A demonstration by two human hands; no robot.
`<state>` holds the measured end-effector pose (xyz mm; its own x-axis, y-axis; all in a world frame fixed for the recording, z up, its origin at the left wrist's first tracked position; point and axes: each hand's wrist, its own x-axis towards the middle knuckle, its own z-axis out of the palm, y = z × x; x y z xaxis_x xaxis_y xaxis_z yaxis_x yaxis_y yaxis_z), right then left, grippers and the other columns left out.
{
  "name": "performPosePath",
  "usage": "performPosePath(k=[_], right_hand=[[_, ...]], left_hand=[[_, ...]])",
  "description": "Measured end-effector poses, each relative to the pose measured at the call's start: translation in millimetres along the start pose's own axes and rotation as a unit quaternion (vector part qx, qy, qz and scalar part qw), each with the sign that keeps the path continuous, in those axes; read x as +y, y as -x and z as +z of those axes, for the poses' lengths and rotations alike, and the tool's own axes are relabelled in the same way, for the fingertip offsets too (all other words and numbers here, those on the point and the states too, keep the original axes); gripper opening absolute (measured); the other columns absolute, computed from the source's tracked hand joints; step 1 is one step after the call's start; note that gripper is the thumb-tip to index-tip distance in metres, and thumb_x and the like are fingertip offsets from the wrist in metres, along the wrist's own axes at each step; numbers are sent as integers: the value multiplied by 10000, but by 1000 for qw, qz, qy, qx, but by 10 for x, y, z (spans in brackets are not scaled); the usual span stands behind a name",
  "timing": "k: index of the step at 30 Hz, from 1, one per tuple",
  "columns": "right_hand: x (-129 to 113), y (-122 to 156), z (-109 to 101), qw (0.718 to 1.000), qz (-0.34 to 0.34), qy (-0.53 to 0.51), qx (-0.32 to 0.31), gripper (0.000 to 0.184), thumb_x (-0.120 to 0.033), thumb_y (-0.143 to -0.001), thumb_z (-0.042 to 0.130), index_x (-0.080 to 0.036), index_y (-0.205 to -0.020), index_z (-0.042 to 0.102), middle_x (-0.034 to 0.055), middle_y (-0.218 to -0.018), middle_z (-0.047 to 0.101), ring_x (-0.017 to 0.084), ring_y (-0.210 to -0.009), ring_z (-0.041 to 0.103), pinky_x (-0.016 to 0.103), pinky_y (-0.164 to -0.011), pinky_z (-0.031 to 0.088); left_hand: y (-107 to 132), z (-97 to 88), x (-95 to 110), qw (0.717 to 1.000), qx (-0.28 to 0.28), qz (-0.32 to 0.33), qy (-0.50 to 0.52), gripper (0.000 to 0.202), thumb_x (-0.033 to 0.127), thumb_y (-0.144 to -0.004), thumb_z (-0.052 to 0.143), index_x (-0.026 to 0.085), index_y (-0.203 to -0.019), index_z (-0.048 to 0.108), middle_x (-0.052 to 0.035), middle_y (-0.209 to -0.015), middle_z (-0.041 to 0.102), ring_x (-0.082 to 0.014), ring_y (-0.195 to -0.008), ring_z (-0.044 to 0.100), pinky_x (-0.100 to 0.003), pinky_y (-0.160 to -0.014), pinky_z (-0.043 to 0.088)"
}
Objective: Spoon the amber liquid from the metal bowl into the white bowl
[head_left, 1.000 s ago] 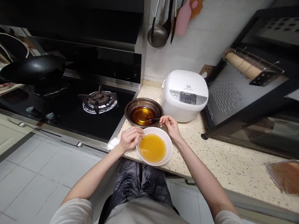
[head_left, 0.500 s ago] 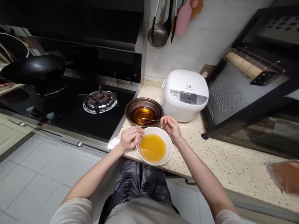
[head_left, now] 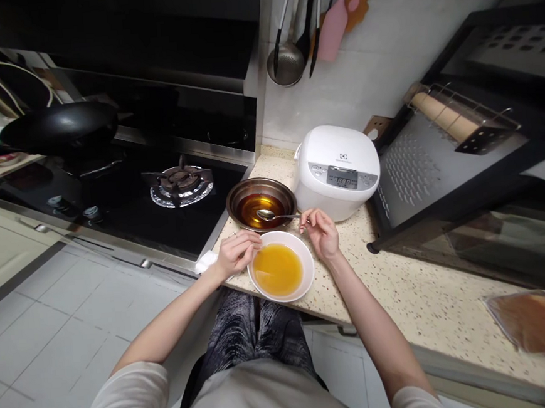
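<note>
A white bowl (head_left: pixel 306 275) of yellow-orange liquid stands at the counter's front edge. My left hand (head_left: pixel 237 252) grips its left rim with curled fingers. Behind it sits a metal bowl (head_left: pixel 234 196) holding dark amber liquid. My right hand (head_left: pixel 320 232) pinches the handle of a metal spoon (head_left: pixel 273 216). The spoon's bowl hangs level over the metal bowl, just above the amber liquid.
A white rice cooker (head_left: pixel 336 169) stands right behind my right hand. A gas hob (head_left: pixel 180 184) and a black pan (head_left: pixel 59 126) lie to the left. A black rack (head_left: pixel 457 152) fills the right side. Utensils (head_left: pixel 289 52) hang on the wall; a white cloth (head_left: pixel 205 261) lies by my left wrist.
My right hand has drawn back to the right and lifted the spoon out of the amber liquid. The left hand and both bowls stay still.
</note>
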<state>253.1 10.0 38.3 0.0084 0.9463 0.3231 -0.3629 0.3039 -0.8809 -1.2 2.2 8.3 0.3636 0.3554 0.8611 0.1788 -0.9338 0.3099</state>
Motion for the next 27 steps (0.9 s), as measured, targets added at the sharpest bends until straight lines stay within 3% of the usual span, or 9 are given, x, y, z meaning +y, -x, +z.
performPosePath(k=[18,27], right_hand=[[-425,115,-67,999,-48,-5,21,461,-550,-874,627,-251,-580,436,32,-583,411,205,-594,422,327,-480,348],[-526,157,-113,998,-38,1,-41,450,-532,-900,605,-251,-578,467,36,-553,424,211,-581,412,337,-486,346]], left_hand=[[22,9,-16,1000,0,-12,0,255,165,-979,459,162,-897,701,-84,-900,761,-202,-938,736,-356,-812,623],[36,7,-24,1000,-6,-11,1,247,138,-976,458,156,-900,692,-89,-915,756,-204,-950,731,-364,-815,625]])
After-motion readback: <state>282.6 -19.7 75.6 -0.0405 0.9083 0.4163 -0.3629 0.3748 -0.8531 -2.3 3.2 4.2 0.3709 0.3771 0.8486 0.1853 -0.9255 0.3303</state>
